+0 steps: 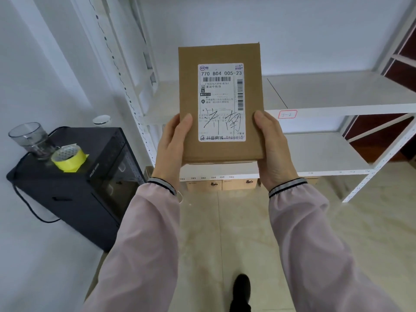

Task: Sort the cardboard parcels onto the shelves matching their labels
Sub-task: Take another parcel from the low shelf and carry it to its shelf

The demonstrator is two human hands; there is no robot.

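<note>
— What's closest to us?

— Two pink sleeves reaching forward, both arms out about level. The left hand (172,145) and the right hand (273,147) clasp one cardboard parcel (220,102) by its lower corners, thumbs on the front face, the other fingers wrapped behind where I can't see them.

— So both are grasping it?

— Yes, clenched on the parcel's two long edges, one hand a side. It's held upright in the air, long axis vertical, its shipping label (221,102) facing the person, with handwritten characters across the lower part.

— And beyond it?

— The white shelf unit (337,109) stands straight ahead, behind the parcel. A red-outlined tag (287,114) on the shelf's front edge sits just right of the parcel, nearer the right hand. I'd guess the label is being read against that tag before the parcel goes forward. Lower down, more boxes (221,184) sit under the bottom shelf.

— Off to the left?

— A black cabinet (74,190) carrying yellow tape (68,157) and a glass (30,139).
</note>
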